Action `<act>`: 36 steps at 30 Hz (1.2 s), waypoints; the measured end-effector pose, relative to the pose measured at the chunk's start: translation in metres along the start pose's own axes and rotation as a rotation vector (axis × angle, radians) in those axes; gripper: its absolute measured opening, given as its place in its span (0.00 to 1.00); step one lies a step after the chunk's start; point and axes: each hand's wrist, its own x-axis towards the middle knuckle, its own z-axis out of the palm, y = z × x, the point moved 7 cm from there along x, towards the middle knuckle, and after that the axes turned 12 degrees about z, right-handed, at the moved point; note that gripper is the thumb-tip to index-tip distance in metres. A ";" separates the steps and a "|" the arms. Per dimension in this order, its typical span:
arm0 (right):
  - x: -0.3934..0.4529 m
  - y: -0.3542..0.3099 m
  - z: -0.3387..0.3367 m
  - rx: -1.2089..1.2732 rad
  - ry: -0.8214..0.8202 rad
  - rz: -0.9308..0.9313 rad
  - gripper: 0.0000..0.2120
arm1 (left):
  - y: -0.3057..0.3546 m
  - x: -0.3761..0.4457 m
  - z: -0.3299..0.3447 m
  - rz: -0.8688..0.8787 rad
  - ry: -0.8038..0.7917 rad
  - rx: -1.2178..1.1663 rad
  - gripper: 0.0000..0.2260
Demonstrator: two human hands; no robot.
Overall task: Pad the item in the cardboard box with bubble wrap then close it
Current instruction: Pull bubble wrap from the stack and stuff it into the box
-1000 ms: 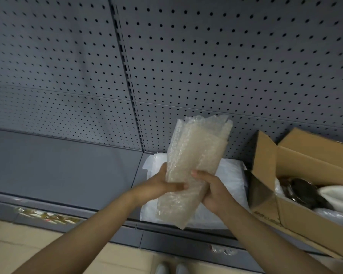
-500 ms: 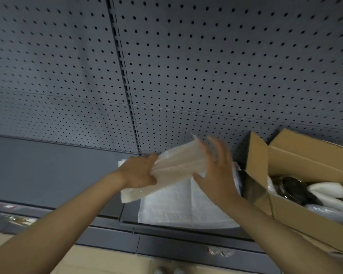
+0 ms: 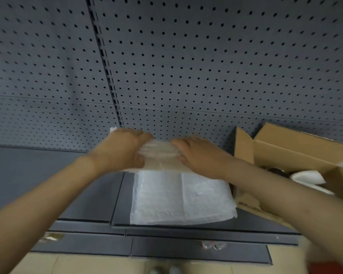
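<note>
- Bubble wrap, folded wad [image 3: 159, 155]: translucent and layered, held between both hands above the back edge of the white stack, left of the cardboard box. Judged very light, soft and springy, likely to unfold or slide between its layers if let loose. Best held by pinching through all layers at the two short ends, as now.
- Left hand [image 3: 123, 150]: fingers curled over the wad's left end, thumb beneath, closed on it.
- Right hand [image 3: 198, 154]: fingers laid over the wad's right end and wrapped around its edge, gripping it.
- White stack [image 3: 181, 198]: flat pile of white padding sheets, probably more wrap, on the grey shelf [image 3: 48, 182], just left of the box and close to its near corner. Judged limp, light, easily peeled off one sheet at a time.
- Cardboard box [image 3: 293, 155]: on the shelf, right of the stack, top flaps standing open. Walls judged stiff enough to take padding pushed in; flaps fold along their creases.
- Box contents: a dark, shiny round item [image 3: 277, 171], mostly hidden by the near wall, its kind unclear; white padding pieces [image 3: 307, 177] lying beside it. Item judged hard and possibly scratch-prone.
- Pegboard wall [image 3: 186, 66]: grey, perforated, behind the box and stack; nothing hangs on it.
</note>
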 end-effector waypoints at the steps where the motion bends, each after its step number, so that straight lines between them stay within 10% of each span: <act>1: 0.003 0.003 -0.014 0.019 0.033 0.012 0.22 | -0.004 0.003 -0.013 0.008 0.050 0.049 0.22; 16: -0.125 0.213 -0.100 -0.162 0.065 0.373 0.26 | 0.138 0.152 -0.046 0.382 0.321 0.175 0.24; 27: -0.209 0.392 -0.024 0.074 -0.078 0.472 0.25 | 0.273 0.297 0.026 0.339 0.215 0.068 0.18; 33: -0.183 0.421 -0.017 0.162 -0.049 0.450 0.16 | 0.325 0.266 0.044 0.360 0.582 0.126 0.16; 36: -0.174 0.417 -0.013 0.234 -0.052 0.386 0.09 | 0.365 0.280 0.096 0.485 0.236 0.023 0.16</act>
